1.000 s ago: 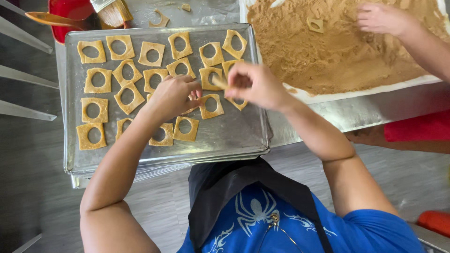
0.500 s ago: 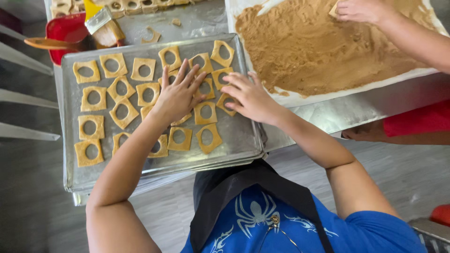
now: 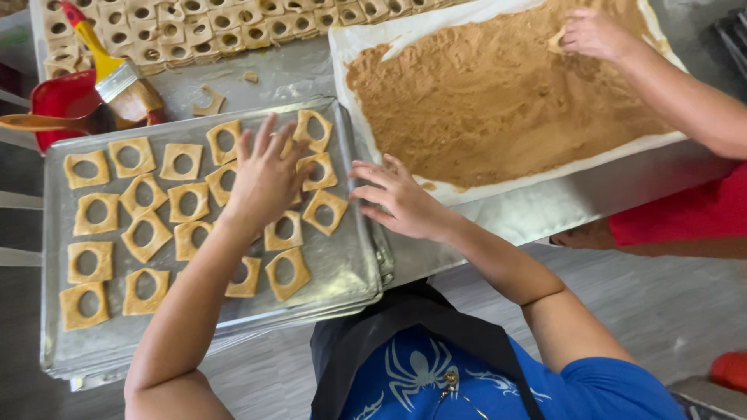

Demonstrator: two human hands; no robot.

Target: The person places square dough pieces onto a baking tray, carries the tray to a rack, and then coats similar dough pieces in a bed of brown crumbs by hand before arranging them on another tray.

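**Both hands flat over the tray of dough squares**

Compared with half a second ago, the left hand (image 3: 268,175) has spread wider and lies palm-down on the dough squares (image 3: 144,233) near the tray's (image 3: 342,268) far right corner, fingers splayed, grasping nothing. The right hand (image 3: 401,198) has moved off the squares to the tray's right edge, open and released, fingertips pointing toward a square (image 3: 325,211) just beside them. A second ago that hand was pinching a piece; now it is empty. The view has also shifted, so more of the desk's far side shows.

The left palm covers the squares beneath it, so whether it presses one cannot be told. A co-worker's hand (image 3: 591,33) at the far right rests in the brown crumb (image 3: 498,101) on a paper sheet (image 3: 366,35); what its fingers pinch is too small to make out. The brush (image 3: 117,78) over the red bowl (image 3: 66,101) is partly cut off, as is the far row of squares (image 3: 194,31).
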